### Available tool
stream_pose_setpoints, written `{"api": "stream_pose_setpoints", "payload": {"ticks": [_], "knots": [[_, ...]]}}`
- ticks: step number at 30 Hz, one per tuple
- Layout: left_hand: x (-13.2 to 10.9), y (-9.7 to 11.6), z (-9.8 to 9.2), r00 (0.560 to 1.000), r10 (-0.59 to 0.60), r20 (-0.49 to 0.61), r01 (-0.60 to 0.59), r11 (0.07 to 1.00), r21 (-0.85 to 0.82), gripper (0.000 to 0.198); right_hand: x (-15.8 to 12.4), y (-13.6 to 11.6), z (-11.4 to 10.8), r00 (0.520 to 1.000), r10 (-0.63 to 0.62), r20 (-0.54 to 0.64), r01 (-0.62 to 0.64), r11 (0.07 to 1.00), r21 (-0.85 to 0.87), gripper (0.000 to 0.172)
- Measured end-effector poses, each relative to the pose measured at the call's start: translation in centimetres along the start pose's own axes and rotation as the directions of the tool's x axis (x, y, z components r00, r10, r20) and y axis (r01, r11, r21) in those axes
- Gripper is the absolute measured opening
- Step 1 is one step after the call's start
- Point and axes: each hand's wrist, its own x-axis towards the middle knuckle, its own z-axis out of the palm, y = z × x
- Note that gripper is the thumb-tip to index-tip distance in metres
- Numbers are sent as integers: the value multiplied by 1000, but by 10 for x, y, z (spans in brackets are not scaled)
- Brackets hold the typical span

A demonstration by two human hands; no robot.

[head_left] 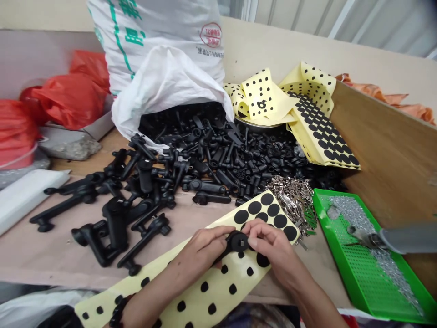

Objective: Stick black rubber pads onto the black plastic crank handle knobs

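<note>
My left hand [201, 250] is closed around a black plastic arm-shaped part [235, 240]. The part's round end faces up and shows a small pale metal piece in its middle. From the other side, my right hand [269, 241] has its thumb and fingertips closed on the rim of that round end. Whether a thin sticker is between those fingertips I cannot tell. Under both hands lies a yellow backing sheet [218, 298]. Large round black stickers [254, 207] cover its far end, and small black dots mark the near part.
Finished-looking black arms [116, 223] lie to the left. A white sack [167, 82] spills black parts [218, 159] behind. Small metal pieces [290, 196] are heaped beside a green tray [362, 282], which holds screws and a grey-handled tool [403, 239]. More sticker sheets [321, 150] lean at a wooden board [382, 132].
</note>
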Motion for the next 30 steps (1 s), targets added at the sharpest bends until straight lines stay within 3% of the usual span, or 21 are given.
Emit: {"api": "stream_pose_setpoints", "payload": {"ticks": [13, 24, 27, 30], "knots": [[1, -15, 1, 1000, 14, -22, -13, 999, 32, 28, 1, -2, 1, 1000, -10, 1, 10, 998, -65, 12], [8, -31, 8, 999, 18, -49, -20, 999, -43, 34, 4, -5, 4, 1000, -22, 0, 22, 991, -134, 14], [9, -31, 11, 993, 17, -116, -19, 1000, -16, 33, 1, -7, 8, 997, -83, -7, 79, 963, -257, 14], [8, -30, 15, 978, 35, -204, -27, 999, 45, 37, -5, -10, 14, 968, -249, -20, 206, 841, -501, 14]]}}
